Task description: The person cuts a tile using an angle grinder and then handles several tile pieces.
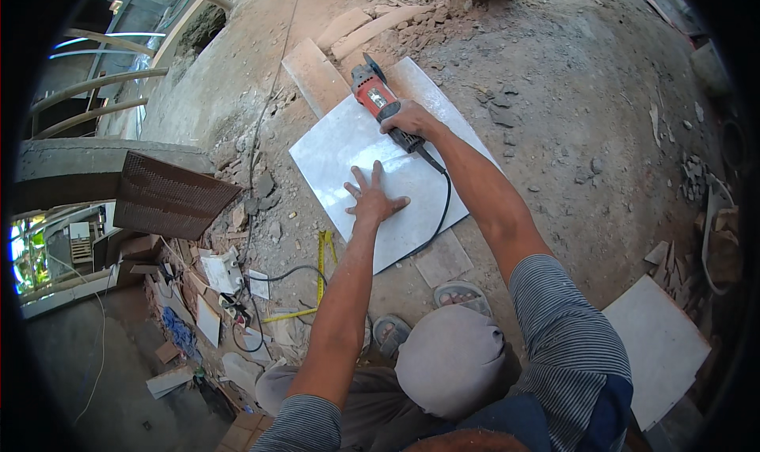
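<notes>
A large glossy white tile [324,155] lies flat on the dusty ground in front of me. My left hand [372,201] presses on it with the fingers spread and nothing held. Wrapped round the body of a red and black angle grinder [377,97] is my right hand [412,119]. The grinder lies over the tile's far part, its disc end pointing away from me near the far edge. From its rear a black cord [445,207] curves across the tile toward me. Reddish tile strips [315,76] lie beneath and beyond the tile's far side.
A yellow folding ruler [321,266] lies left of the tile, near a white power strip [222,271] and loose cables. A brown ribbed tile [170,195] leans at the left ledge. Another pale tile [657,349] lies at right. Rubble [507,112] covers the ground.
</notes>
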{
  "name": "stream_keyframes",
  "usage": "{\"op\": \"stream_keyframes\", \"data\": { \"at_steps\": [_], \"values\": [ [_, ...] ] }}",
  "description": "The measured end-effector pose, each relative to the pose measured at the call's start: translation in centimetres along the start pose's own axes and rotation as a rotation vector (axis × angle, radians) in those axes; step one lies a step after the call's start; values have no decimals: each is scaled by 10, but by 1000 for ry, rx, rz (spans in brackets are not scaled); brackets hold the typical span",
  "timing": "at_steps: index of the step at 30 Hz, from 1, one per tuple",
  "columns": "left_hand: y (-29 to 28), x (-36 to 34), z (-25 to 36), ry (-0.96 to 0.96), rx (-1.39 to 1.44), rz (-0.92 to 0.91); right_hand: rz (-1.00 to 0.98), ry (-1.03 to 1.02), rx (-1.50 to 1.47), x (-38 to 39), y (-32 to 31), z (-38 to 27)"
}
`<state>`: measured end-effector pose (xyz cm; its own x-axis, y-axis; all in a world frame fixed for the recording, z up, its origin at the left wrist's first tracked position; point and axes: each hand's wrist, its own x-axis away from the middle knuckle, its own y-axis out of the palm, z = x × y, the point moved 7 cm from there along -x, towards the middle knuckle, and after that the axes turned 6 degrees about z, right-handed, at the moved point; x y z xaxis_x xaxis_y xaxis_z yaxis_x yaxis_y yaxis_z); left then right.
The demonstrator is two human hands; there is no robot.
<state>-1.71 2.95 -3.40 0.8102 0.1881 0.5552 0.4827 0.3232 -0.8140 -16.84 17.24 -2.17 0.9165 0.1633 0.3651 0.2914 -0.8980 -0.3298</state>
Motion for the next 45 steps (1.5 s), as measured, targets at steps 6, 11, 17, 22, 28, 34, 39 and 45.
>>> {"op": "stream_keyframes", "data": {
  "at_steps": [6, 11, 17, 22, 28, 34, 39, 45],
  "values": [
    [-5, -1, -6, -14, 4, 13, 36, 30, 86, 43, -3, 15],
    [-5, 1, -5, -18, 35, 4, 2, 107, 57, 107, -10, 52],
    [-3, 0, -4, -14, 52, 6, 27, 43, 115, 156, -20, 66],
    [-4, -2, -8, -16, 32, 19, -15, 81, 76, 125, -16, 44],
    [-1, -2, -7, -16, 32, 10, -33, 113, 97, 61, -6, 24],
    [-3, 0, -7, -22, 22, 4, 2, -1, 24, 22, 0, 1],
    [-3, -1, -4, -11, 26, 10, -5, 19, 34, 4, 3, 3],
    [-1, -1, -7, -15, 19, 3, -21, 20, -27, 9, 5, -6]
  ]
}}
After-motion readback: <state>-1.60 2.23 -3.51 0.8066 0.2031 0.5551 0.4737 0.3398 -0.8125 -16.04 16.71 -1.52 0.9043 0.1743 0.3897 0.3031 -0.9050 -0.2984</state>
